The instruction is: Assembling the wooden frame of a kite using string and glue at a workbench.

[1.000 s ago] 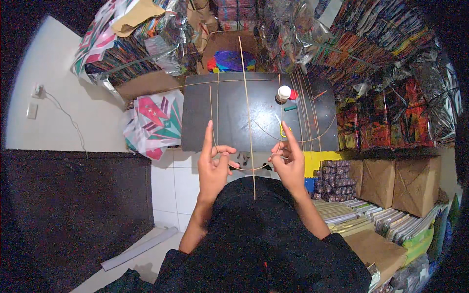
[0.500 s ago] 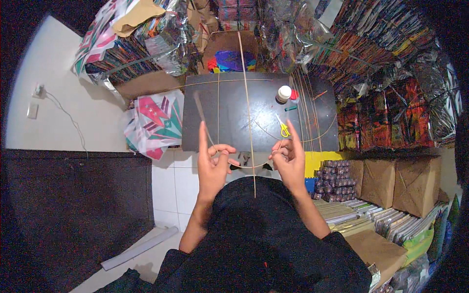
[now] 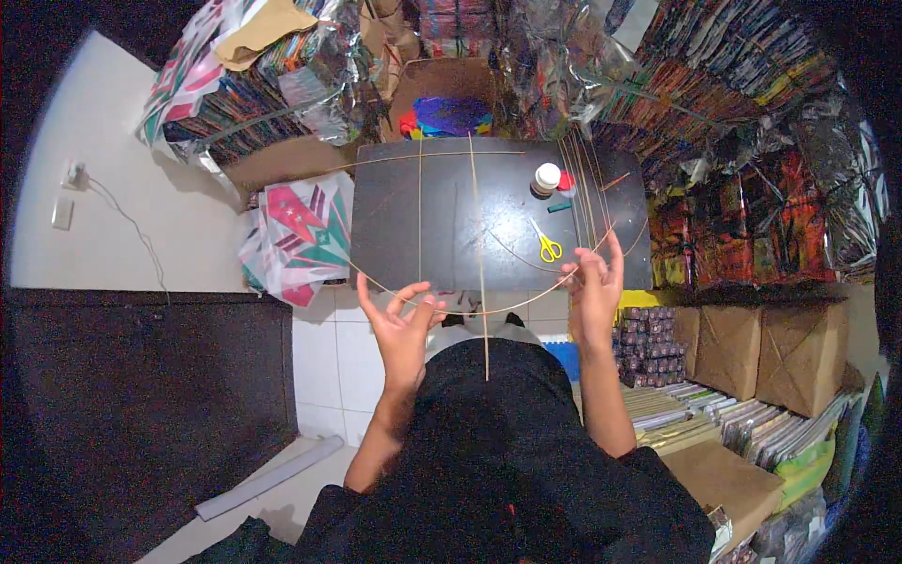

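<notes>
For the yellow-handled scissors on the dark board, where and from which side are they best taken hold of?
Probably by the yellow handle loops of the scissors, from the near side. They lie flat on the dark board, loops toward the person, blades pointing away to the left. The right hand is closest.

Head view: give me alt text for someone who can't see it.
Seated at a dark board, a person bends a thin curved stick between the left hand and right hand, across an upright stick. Yellow scissors lie on the board.
</notes>
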The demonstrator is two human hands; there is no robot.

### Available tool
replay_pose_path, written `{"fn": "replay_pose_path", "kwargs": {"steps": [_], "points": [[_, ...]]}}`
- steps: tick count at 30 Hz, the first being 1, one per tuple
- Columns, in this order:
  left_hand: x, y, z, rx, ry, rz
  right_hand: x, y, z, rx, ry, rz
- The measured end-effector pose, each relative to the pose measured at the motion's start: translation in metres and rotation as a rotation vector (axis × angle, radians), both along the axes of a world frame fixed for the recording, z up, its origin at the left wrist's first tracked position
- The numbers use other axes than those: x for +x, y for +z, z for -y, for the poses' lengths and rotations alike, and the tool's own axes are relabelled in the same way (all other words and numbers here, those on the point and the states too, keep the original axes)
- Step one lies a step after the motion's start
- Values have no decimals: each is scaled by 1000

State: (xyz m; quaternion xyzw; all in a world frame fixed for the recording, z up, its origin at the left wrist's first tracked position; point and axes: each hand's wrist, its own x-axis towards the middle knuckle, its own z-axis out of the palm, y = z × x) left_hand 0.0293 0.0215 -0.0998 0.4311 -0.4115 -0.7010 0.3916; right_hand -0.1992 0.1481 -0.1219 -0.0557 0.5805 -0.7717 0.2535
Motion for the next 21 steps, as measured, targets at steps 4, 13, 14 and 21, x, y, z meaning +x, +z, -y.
{"fn": "replay_pose_path", "kwargs": {"steps": [4, 13, 14, 21], "points": [[8, -4, 15, 61, 68, -41, -18, 5, -1, 35, 19, -23], [26, -1, 60, -51, 65, 86, -23, 11, 0, 90, 120, -98], [27, 2, 61, -68, 46, 119, -24, 13, 0, 109, 137, -112], [29, 17, 64, -124, -79, 266, -34, 21, 6, 198, 277, -264]]}}
